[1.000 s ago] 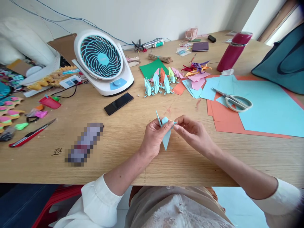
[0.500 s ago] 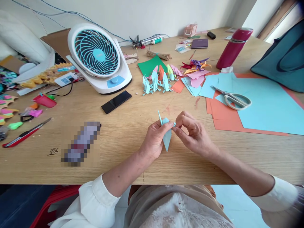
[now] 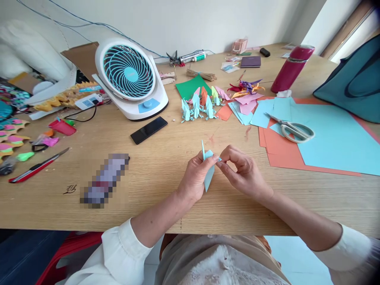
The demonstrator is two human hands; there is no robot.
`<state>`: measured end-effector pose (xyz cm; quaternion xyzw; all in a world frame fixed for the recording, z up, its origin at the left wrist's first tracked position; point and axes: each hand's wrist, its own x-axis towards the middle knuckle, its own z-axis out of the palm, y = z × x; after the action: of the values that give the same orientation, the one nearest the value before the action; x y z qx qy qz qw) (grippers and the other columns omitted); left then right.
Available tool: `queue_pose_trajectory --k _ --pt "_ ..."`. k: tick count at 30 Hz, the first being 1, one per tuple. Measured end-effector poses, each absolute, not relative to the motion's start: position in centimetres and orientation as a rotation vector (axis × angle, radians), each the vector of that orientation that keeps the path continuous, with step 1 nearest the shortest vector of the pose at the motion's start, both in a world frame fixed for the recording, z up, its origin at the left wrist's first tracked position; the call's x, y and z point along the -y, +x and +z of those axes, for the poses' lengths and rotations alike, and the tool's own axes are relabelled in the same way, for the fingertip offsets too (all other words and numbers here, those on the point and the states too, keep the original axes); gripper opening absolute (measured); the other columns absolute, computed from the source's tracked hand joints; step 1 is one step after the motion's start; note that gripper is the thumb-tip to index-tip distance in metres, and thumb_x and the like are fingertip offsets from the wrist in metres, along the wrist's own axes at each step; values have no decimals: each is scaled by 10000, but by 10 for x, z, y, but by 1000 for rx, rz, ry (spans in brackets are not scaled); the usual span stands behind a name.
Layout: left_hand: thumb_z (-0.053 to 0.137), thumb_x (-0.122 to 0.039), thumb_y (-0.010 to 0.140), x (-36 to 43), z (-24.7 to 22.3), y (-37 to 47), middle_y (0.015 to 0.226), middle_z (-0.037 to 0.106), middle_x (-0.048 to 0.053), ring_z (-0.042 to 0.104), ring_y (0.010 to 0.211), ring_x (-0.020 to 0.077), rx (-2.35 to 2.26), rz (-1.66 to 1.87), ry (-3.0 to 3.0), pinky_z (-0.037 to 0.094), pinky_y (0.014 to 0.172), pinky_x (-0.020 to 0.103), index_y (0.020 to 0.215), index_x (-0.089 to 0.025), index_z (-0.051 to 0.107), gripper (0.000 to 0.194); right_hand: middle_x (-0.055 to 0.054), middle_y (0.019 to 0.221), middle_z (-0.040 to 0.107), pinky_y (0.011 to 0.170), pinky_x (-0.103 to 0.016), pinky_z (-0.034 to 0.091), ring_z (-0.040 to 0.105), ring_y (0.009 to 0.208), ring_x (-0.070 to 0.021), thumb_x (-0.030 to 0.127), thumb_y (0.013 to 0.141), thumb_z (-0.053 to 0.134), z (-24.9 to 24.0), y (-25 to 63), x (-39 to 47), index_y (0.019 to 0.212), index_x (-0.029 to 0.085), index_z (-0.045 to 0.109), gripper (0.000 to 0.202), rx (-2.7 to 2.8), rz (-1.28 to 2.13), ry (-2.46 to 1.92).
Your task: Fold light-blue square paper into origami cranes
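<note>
A small light blue folded paper (image 3: 209, 178) is held above the front middle of the table. My left hand (image 3: 194, 176) is closed round it, thumb on top, with one thin point sticking up and a wider point hanging down. My right hand (image 3: 242, 170) pinches a small tip of the same paper at its right side between thumb and index finger. Several folded paper figures (image 3: 196, 106), light blue, pink, orange and green, stand farther back. Purple, red and orange folded pieces (image 3: 247, 86) lie to their right.
Scissors (image 3: 297, 131) lie on large blue sheets (image 3: 335, 138) over orange ones at the right. Behind stand a red bottle (image 3: 291, 71) and teal bag (image 3: 353, 79). A fan (image 3: 130, 75), black phone (image 3: 149, 130) and red cutter (image 3: 37, 168) are on the left.
The view has shifted slightly, moving the table's things a little right. The blue paper has turned a little in my left hand; both hands keep their hold on it.
</note>
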<state>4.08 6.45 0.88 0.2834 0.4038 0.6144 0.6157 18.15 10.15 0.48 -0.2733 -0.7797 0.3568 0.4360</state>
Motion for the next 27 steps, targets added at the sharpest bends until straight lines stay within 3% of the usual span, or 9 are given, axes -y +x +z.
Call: queue_pose_trajectory --k 4,8,13,21,27 --pt "834 -320 693 -65 7 39 703 604 -37 497 717 106 -902 1431 658 387 760 249 694 -172 651 235 13 736 501 651 -278 380 477 684 -125 231 932 599 -1 182 -107 735 199 513 218 1899 935 -695" --pt "807 -370 743 -65 8 33 814 673 -10 562 807 127 -902 1423 736 408 810 255 863 -193 714 233 10 731 534 647 -273 396 492 687 -130 393 912 638 -5 182 -113 779 196 582 244 1692 1283 -780" --pt "853 -306 677 -69 9 28 800 682 -10 577 768 116 -969 1429 728 439 782 249 813 -180 716 231 4 699 570 615 -268 403 491 661 -134 499 809 728 -1 182 -116 757 191 629 328 1498 1429 -866" --pt "870 -314 662 -72 4 28 804 711 -1 642 790 135 -1022 1493 753 488 808 281 808 -175 706 260 -16 867 645 753 -288 479 588 811 -153 450 807 752 -4 181 -115 905 204 637 290 1473 1639 -734" --pt "874 -291 654 -72 0 28 784 720 3 651 773 132 -1055 1508 842 511 793 281 786 -165 698 253 19 757 597 663 -265 457 550 703 -129 455 783 772 -9 177 -113 805 212 577 313 1435 1619 -742"
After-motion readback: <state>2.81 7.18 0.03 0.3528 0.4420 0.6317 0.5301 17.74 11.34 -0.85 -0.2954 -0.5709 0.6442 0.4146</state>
